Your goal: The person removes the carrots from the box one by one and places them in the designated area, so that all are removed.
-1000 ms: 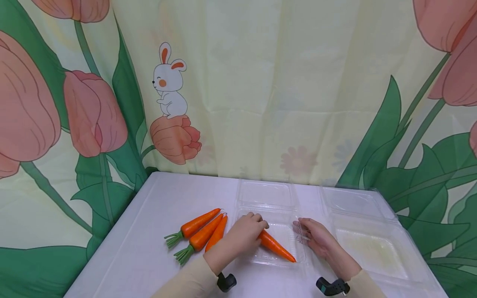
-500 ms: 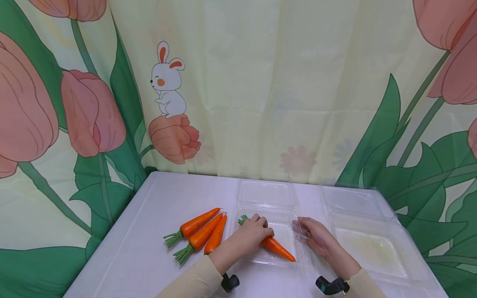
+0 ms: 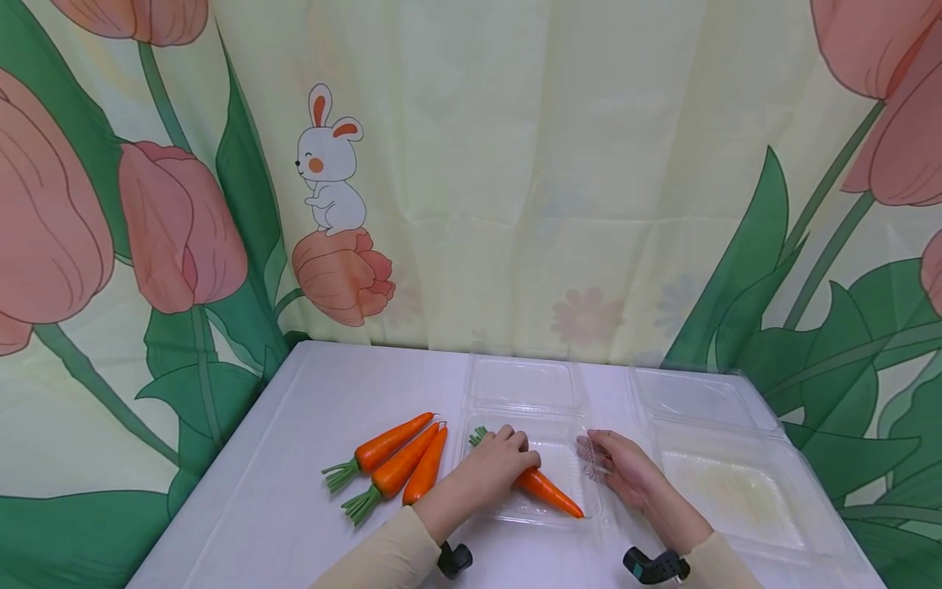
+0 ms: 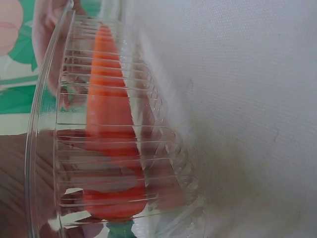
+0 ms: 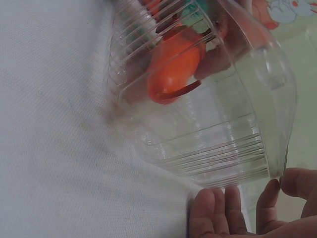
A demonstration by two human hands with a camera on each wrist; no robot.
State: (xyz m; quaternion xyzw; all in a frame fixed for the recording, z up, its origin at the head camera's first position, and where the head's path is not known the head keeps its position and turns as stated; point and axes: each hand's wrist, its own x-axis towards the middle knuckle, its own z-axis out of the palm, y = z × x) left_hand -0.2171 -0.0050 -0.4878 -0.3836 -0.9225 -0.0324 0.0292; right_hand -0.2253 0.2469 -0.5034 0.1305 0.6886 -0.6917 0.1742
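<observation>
My left hand (image 3: pixel 496 468) grips a carrot (image 3: pixel 553 494) with a green top, inside the base of a clear plastic box (image 3: pixel 568 458). The carrot lies slantwise, tip toward the near right corner; the hand covers its upper middle. Through the ribbed wall in the left wrist view the carrot (image 4: pixel 109 106) appears with fingers around it. On the box's right side, my right hand (image 3: pixel 631 473) pinches the rim between thumb and index finger, as the right wrist view shows. Three more carrots lie left of the box: one (image 3: pixel 388 444), another (image 3: pixel 406 466), a third (image 3: pixel 430 466) partly behind the left forearm.
The box's hinged lid (image 3: pixel 524 384) lies folded back behind it. A second clear box (image 3: pixel 736 491), also with its lid back, stands on the right of the white-covered table (image 3: pixel 243 491). A curtain (image 3: pixel 478 164) printed with tulips and a rabbit hangs behind.
A second ago the left hand was slightly further left, covering the carrot's green top. It shifted right along the carrot, and the top now shows. The right hand stays at the rim.
</observation>
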